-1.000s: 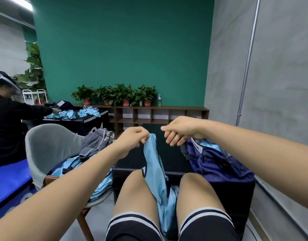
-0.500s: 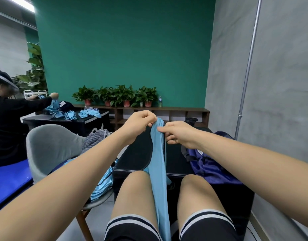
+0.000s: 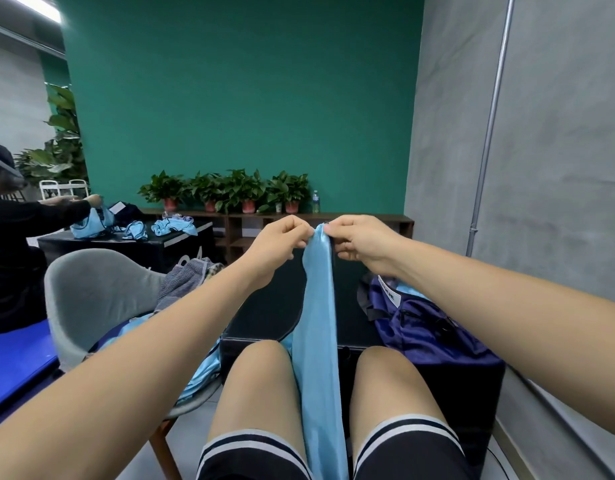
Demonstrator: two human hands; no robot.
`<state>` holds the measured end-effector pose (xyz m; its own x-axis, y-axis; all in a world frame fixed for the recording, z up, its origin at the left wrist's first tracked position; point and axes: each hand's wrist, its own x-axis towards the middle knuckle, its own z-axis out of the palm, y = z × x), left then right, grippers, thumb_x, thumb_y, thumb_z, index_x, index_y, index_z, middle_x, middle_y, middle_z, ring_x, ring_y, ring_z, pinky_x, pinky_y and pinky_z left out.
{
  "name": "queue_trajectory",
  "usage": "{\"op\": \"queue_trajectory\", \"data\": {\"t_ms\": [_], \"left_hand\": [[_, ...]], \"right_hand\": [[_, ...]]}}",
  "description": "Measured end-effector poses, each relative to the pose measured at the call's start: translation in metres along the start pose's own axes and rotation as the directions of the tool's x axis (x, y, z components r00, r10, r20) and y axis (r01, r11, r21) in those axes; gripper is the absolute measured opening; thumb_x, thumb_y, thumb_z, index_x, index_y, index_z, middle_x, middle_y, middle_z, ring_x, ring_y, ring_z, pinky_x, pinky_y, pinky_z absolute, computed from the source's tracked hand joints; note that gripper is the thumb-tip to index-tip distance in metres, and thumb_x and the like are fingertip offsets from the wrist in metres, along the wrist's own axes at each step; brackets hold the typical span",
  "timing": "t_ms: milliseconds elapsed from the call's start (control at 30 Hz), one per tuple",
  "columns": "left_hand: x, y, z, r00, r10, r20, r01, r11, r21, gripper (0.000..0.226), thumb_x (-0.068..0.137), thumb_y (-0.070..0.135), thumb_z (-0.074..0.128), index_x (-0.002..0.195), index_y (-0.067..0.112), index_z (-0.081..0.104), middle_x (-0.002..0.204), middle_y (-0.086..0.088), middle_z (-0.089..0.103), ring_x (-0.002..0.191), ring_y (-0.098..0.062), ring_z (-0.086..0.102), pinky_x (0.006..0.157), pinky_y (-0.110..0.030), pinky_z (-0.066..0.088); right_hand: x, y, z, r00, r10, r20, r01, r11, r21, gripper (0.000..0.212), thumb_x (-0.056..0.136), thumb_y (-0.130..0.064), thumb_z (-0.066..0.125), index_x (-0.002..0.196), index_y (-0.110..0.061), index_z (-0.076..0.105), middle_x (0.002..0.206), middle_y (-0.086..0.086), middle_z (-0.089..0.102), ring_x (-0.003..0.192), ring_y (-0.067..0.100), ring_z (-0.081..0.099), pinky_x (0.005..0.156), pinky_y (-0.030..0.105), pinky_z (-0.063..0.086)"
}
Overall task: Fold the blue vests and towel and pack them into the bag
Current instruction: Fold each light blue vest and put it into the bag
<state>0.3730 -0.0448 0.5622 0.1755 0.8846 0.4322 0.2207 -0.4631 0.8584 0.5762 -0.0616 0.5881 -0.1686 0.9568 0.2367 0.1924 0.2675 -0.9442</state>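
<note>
Above the counter (image 3: 271,313), left grip (image 3: 282,241) and right grip (image 3: 363,241) pinch the vest (image 3: 318,327) at its top, its length hanging straight down.

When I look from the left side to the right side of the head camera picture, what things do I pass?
Grey chair → striped towel → left hand → blue vest → right hand → purple bag → metal pipe.
</note>
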Motion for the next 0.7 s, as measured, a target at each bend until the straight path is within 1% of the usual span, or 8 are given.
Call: {"op": "queue_trajectory", "data": {"t_ms": [67, 100, 200, 333, 400, 467, 533, 700], "left_hand": [[-0.006, -0.008, 0.000, 0.998, -0.042, 0.036, 0.040, 0.999, 0.034, 0.016, 0.100, 0.033, 0.059, 0.101, 0.021, 0.070, 0.089, 0.015, 0.070, 0.072, -0.001, 0.060, 0.065, -0.028, 0.043], [-0.008, -0.016, 0.001, 0.998, -0.049, 0.046, 0.046, 0.996, 0.076, 0.015, 0.102, 0.033, 0.058, 0.101, 0.022, 0.069, 0.090, 0.014, 0.072, 0.073, -0.001, 0.061, 0.065, -0.027, 0.044], [-0.016, -0.056, 0.000, 0.992, -0.077, 0.101, 0.055, 0.977, 0.204, 0.009, 0.098, 0.035, 0.066, 0.102, 0.029, 0.070, 0.103, 0.006, 0.075, 0.091, -0.007, 0.066, 0.080, -0.032, 0.049], [-0.031, -0.112, 0.002, 0.971, -0.203, 0.130, 0.158, 0.944, 0.291, 0.013, 0.091, 0.034, 0.076, 0.103, 0.035, 0.071, 0.105, 0.003, 0.076, 0.101, -0.021, 0.071, 0.094, -0.041, 0.054], [-0.042, -0.130, 0.006, 0.955, -0.262, 0.138, 0.213, 0.931, 0.296, 0.017, 0.087, 0.034, 0.078, 0.103, 0.033, 0.071, 0.105, 0.003, 0.077, 0.104, -0.021, 0.071, 0.096, -0.037, 0.053], [-0.053, -0.145, 0.013, 0.934, -0.318, 0.165, 0.259, 0.918, 0.301, 0.025, 0.082, 0.034, 0.081, 0.105, 0.030, 0.071, 0.104, 0.002, 0.078, 0.101, -0.021, 0.072, 0.091, -0.032, 0.053], [-0.065, -0.158, 0.023, 0.906, -0.362, 0.219, 0.275, 0.897, 0.346, 0.032, 0.077, 0.035, 0.082, 0.106, 0.029, 0.070, 0.100, 0.005, 0.079, 0.090, -0.013, 0.072, 0.090, -0.032, 0.054], [-0.087, -0.189, 0.046, 0.867, -0.418, 0.270, 0.305, 0.875, 0.375, 0.025, 0.075, 0.034, 0.078, 0.096, 0.021, 0.073, 0.090, 0.007, 0.077, 0.080, -0.005, 0.064, 0.093, -0.036, 0.056]], "right_hand": [[0.001, -0.010, -0.007, 1.000, -0.004, -0.008, 0.004, 1.000, 0.025, 0.007, 0.100, -0.024, 0.074, 0.096, -0.019, 0.074, 0.089, 0.003, 0.070, 0.069, 0.012, 0.060, 0.066, 0.024, 0.050], [0.001, -0.015, -0.011, 1.000, -0.006, -0.009, 0.006, 0.999, 0.031, 0.009, 0.102, -0.023, 0.072, 0.094, -0.019, 0.072, 0.087, 0.001, 0.072, 0.070, 0.013, 0.064, 0.066, 0.025, 0.052], [0.001, -0.030, -0.023, 1.000, -0.025, -0.018, 0.025, 0.999, 0.022, 0.013, 0.104, -0.022, 0.068, 0.092, -0.019, 0.070, 0.084, -0.002, 0.075, 0.072, 0.013, 0.067, 0.067, 0.027, 0.054], [0.001, -0.047, -0.039, 0.999, -0.033, -0.035, 0.033, 0.999, 0.001, 0.010, 0.104, -0.021, 0.068, 0.094, -0.018, 0.070, 0.082, -0.002, 0.072, 0.068, 0.012, 0.061, 0.061, 0.025, 0.047], [0.002, -0.053, -0.045, 0.998, -0.035, -0.055, 0.034, 0.999, -0.008, 0.009, 0.103, -0.022, 0.070, 0.094, -0.018, 0.070, 0.084, 0.000, 0.070, 0.069, 0.014, 0.057, 0.058, 0.025, 0.045], [0.003, -0.058, -0.052, 0.996, -0.048, -0.069, 0.047, 0.999, -0.021, 0.008, 0.102, -0.022, 0.070, 0.095, -0.018, 0.069, 0.086, 0.001, 0.069, 0.069, 0.015, 0.056, 0.058, 0.025, 0.044], [0.002, -0.064, -0.057, 0.996, -0.060, -0.074, 0.057, 0.998, -0.030, 0.009, 0.102, -0.023, 0.070, 0.094, -0.019, 0.069, 0.087, 0.000, 0.067, 0.071, 0.016, 0.056, 0.059, 0.025, 0.044], [-0.001, -0.075, -0.067, 0.994, -0.075, -0.083, 0.069, 0.995, -0.068, 0.009, 0.102, -0.024, 0.070, 0.094, -0.021, 0.068, 0.092, 0.001, 0.064, 0.072, 0.015, 0.054, 0.058, 0.024, 0.041]]}}
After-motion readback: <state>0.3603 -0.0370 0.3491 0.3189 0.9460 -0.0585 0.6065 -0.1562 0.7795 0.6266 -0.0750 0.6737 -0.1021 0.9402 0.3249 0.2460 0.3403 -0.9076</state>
